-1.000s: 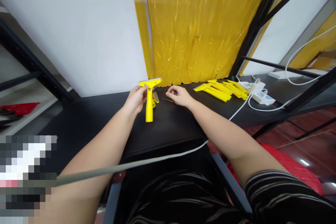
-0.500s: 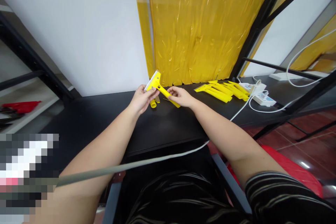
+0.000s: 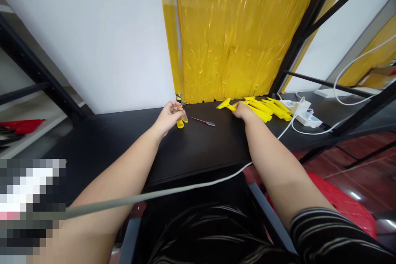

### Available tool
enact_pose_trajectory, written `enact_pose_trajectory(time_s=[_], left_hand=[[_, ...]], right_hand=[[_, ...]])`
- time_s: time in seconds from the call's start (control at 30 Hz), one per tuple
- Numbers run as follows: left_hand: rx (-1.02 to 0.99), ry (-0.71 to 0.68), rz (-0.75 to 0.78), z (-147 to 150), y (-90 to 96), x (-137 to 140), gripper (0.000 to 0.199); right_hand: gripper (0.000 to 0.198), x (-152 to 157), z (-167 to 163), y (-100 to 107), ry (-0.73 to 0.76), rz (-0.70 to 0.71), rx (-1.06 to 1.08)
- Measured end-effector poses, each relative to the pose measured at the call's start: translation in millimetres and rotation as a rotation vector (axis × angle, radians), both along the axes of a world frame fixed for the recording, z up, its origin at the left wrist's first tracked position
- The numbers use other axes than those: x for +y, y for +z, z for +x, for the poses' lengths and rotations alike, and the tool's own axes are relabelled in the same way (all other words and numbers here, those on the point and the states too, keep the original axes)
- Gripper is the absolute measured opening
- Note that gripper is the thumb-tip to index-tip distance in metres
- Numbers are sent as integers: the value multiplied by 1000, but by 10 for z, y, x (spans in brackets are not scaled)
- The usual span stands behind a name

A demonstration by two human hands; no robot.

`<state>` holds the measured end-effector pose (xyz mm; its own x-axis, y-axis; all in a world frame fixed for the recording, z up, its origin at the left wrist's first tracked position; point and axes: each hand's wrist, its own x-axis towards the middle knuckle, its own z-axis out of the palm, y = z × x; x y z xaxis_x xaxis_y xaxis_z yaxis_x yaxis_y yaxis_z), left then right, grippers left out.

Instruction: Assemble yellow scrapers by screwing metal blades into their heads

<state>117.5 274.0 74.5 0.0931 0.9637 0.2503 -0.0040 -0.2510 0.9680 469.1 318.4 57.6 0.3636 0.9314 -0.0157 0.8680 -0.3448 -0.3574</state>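
Black table (image 3: 198, 152): dark work surface, taken here as the landmark for all entries below

Left hand (image 3: 167, 116): rested on the table at its far edge, toward the white wall. Fingers curled loosely about small yellow parts (image 3: 180, 121), a short tube and a flat piece, which lay on the surface at the fingertips. Whether they were pinched or merely touched could not be told; the grip looked light, as if steadying them in place

Right hand (image 3: 243, 110): reached across the table to its far right. Fingers closed on a yellow scraper (image 3: 225, 104), held by the handle with the broad head pointing left, just above or on the surface. The hold by the handle kept the blade end clear of the fingers

Pile of yellow scrapers (image 3: 267, 107): lay flat on the table just beyond the right hand, handles roughly parallel, apparently a stock gathered together; the held scraper sat at its near edge

Small screwdriver (image 3: 203, 121): lay loose on the table between the two hands, touching neither, red handle toward the right

White power strip (image 3: 305, 114): on the table's right end, past the pile, with a white cable (image 3: 198, 185) running over the near edge

Yellow plastic curtain (image 3: 235, 33): hung behind the table
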Motion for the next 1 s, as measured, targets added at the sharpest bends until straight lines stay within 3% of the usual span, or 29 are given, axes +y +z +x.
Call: enact_pose_trajectory(time_s=[0.23, 0.43, 0.7, 1.0], left_hand=[[50, -18, 33, -3, 23, -28, 26], [51, -47, 61, -19, -39, 39, 30], [113, -46, 108, -3, -99, 109, 24], [210, -25, 210, -29, -101, 102, 23]], right_hand=[[47, 19, 34, -23, -1, -36, -12], [51, -106, -4, 7, 72, -69, -208], [38, -573, 219, -115, 343, 152, -308], [39, -682, 337, -184, 265, 204, -393]])
